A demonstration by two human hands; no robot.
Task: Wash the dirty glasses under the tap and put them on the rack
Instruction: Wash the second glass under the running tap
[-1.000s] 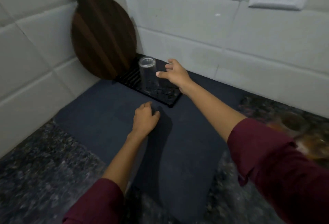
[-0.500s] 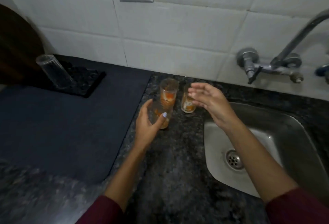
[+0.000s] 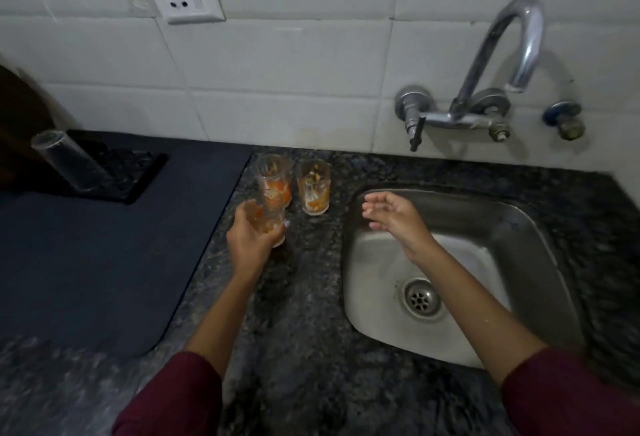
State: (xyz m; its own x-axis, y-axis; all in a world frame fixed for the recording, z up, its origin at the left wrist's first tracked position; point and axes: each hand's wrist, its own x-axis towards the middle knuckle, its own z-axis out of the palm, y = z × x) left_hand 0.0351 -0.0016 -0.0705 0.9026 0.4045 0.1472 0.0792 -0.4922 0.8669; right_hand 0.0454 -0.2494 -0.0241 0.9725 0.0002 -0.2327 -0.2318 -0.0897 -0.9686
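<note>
Gripping dirty glass, left hand wrapped around

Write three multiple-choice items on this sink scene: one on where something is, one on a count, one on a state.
1. Where does the clean glass stand?
A. in the sink
B. on the black rack
C. under the tap

2. How many dirty glasses are on the counter?
A. one
B. three
C. five

3. What is the left hand doing?
A. gripping the nearest dirty glass
B. turning the tap
C. lying flat on the mat

Key: 1 B, the clear glass stands upside down on the rack at left. 2 B, three orange-stained glasses cluster left of the sink. 3 A, its fingers curl round the glass while the right hand hovers open over the sink.
</note>
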